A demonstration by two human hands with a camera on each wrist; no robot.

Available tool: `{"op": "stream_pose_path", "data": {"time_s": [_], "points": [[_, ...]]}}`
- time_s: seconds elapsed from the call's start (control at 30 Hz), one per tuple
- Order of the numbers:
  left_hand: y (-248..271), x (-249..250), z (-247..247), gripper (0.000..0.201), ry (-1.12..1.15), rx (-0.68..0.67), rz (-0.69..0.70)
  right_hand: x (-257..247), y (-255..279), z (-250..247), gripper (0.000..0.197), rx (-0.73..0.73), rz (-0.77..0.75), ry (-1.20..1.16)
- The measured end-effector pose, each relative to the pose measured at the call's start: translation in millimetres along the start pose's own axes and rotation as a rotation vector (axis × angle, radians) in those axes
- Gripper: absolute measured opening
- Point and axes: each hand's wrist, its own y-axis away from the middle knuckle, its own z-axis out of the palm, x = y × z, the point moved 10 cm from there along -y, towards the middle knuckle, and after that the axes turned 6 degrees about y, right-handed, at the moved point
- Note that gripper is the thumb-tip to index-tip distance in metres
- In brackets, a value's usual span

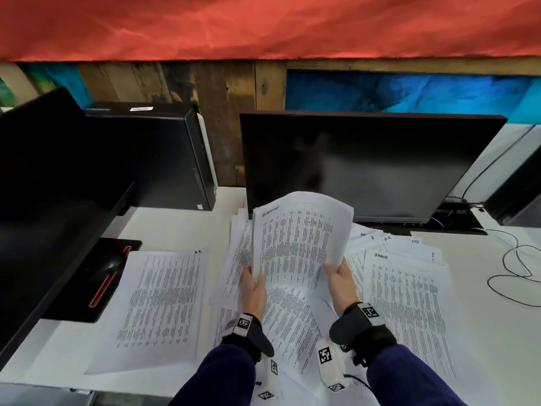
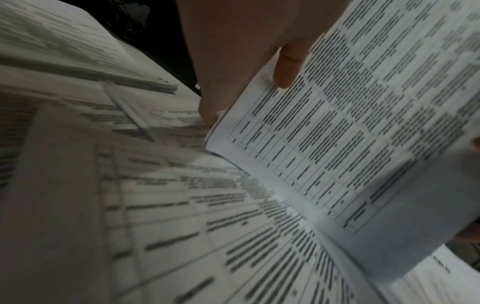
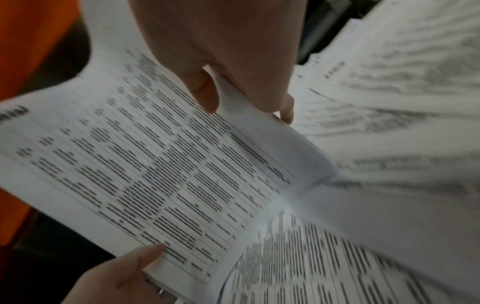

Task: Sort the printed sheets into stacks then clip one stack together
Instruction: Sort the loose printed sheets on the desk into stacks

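Note:
I hold a thin bundle of printed sheets upright above the desk, in front of the monitor. My left hand pinches its lower left corner, thumb on the printed face. My right hand pinches the lower right corner, thumb on top and fingers behind. Under the bundle lies a loose spread of printed sheets. A separate stack lies flat to the left, and another fanned stack to the right. No clip shows in any view.
A dark monitor stands right behind the held sheets. Left of it are a black computer case, a second monitor and a black stand base with a red loop. Cables trail on the white desk at right.

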Motion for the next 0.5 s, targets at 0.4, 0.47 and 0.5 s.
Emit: {"op": "stream_pose_path", "data": {"time_s": [0.4,0.47,0.5], "points": [[10,1,-30,0.04,-0.17,0.112,0.061,-5,10,16,0.038,-0.004,-0.033,-0.033],[12,-1,-52,0.048,-0.248,0.113,0.062,-12,14,26,0.04,-0.037,-0.063,0.006],[16,2,-64,0.049,-0.287,0.112,0.062,-14,17,32,0.037,-0.062,-0.068,0.03]]}}
